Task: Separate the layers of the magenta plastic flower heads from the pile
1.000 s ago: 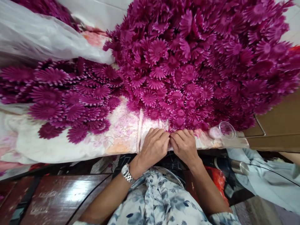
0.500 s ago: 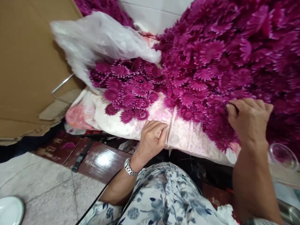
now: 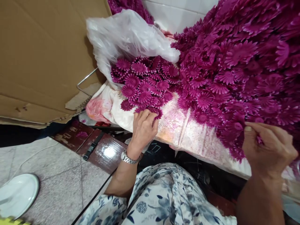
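Note:
My left hand, wearing a metal watch, is at the front edge of a smaller pile of magenta artificial flower heads. Its fingers curl down onto a front flower, and the fingertips are partly hidden. On the right, a large heap of similar magenta flowers rises high. At its lower edge my right hand is closed, thumb against the index finger. A bit of magenta flower shows between its fingers.
A crumpled clear plastic bag lies behind the smaller pile. A cardboard box stands left, by a bent metal wire. Stained white cloth covers the work surface. A white round lid-like object is on the tiled floor.
My left hand has moved forward and left onto the front of the smaller pile. My right hand stays by the large heap's lower edge, turned slightly. The view has shifted left.

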A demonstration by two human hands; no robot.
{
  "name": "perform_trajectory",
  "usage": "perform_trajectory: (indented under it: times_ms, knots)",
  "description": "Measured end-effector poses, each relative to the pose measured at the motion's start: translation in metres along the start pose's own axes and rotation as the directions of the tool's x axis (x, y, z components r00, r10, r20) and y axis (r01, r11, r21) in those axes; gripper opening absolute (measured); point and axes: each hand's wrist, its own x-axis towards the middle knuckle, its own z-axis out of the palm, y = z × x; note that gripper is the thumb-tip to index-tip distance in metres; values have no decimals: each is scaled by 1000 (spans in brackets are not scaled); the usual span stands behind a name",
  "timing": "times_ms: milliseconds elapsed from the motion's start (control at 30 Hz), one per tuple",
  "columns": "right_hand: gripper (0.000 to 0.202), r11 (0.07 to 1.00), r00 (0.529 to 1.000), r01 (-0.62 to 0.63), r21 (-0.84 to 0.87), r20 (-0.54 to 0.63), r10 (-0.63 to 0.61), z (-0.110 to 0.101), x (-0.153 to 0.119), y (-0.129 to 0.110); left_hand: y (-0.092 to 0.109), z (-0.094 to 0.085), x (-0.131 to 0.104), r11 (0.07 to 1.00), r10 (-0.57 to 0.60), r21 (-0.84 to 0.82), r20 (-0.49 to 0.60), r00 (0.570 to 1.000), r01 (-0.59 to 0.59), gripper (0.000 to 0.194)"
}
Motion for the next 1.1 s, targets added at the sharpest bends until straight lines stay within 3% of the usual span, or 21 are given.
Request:
perform_trajectory:
  times_ms: [200, 367, 500, 600, 700, 800, 833, 867, 900, 1000, 1100]
  knots:
    - [16, 995, 994, -59, 78, 92, 51, -9, -6, -25, 1, 6, -1, 993, 86, 83, -13, 996, -84, 18]
    - [17, 996, 996, -15, 85, 90, 7, -12, -7, -29, -2, 11, -3, 996, 83, -29, -104, 991, -87, 20]
    - [19, 996, 997, 10, 90, 80, -17, -13, -9, -34, -1, 11, 1, 981, -29, -195, -242, 970, -19, 18]
    - [20, 994, 995, -5, 112, 98, -6, -14, -11, -38, -3, 7, 9, 943, -197, -318, -295, 935, 98, 16]
    - [22, 992, 995, 34, 120, 86, -44, -15, -11, -39, -11, 1, 21, 806, -429, -534, -229, 874, 255, 12]
    - [20, 988, 993, 95, 120, 63, -103, -17, -10, -40, -24, -2, 32, 481, -648, -784, -15, 762, 393, 8]
    - [20, 986, 992, 108, 125, 58, -116, -18, -9, -41, -29, -3, 35, 411, -690, -812, 20, 723, 414, 8]
    - [19, 985, 991, 114, 132, 52, -122, -18, -9, -41, -33, -3, 37, 408, -716, -803, 13, 698, 434, 8]
    - [18, 984, 992, 110, 140, 50, -118, -19, -9, -42, -36, -4, 39, 466, -725, -755, -27, 688, 462, 9]
    - [16, 986, 991, 69, 153, 101, -85, -22, -8, -47, -40, -6, 39, 705, -661, -462, -156, 734, 537, 11]
    - [13, 985, 986, 45, 168, 148, -71, -25, -8, -52, -39, -10, 36, 738, -630, -426, -161, 759, 523, 11]
